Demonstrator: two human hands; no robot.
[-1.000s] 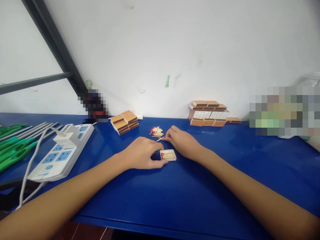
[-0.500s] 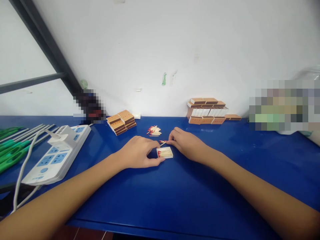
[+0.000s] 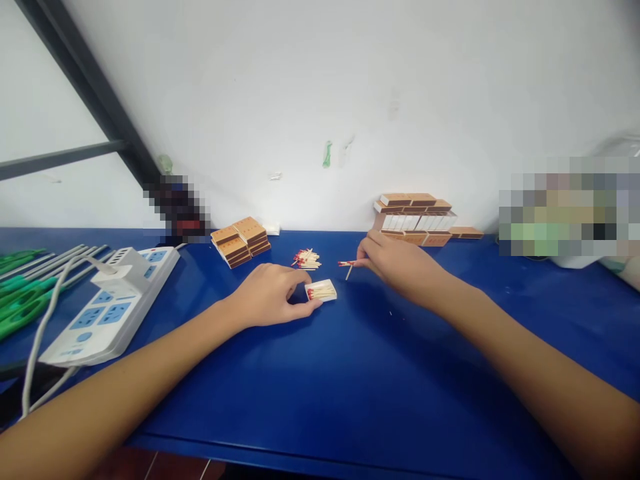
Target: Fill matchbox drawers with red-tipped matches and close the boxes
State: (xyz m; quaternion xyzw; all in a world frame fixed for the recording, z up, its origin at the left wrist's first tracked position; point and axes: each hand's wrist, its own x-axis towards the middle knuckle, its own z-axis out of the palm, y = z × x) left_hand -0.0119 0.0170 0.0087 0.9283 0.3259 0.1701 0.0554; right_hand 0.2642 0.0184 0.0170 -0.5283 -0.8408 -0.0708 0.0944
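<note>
A small white matchbox tray (image 3: 329, 297) holds several red-tipped matches (image 3: 320, 292) lying side by side. My left hand (image 3: 273, 293) grips its left end between thumb and fingers, on the blue table. To the right and slightly farther back, my right hand (image 3: 387, 257) pinches a few matches (image 3: 346, 264), their red heads pointing left; one match slants downward from them. Behind the tray lies a loose pile of matches (image 3: 307, 259), touched by neither hand.
Closed matchboxes (image 3: 240, 241) are stacked at the back left, with a larger stack (image 3: 415, 217) at the back right by the wall. A white power strip (image 3: 113, 310) with a cable and green-handled tools (image 3: 25, 300) lie on the left of the blue table (image 3: 320, 387).
My right hand has moved right and away from the tray with the matches pinched in it. My left hand has shifted slightly left with the tray, which is now a little tilted.
</note>
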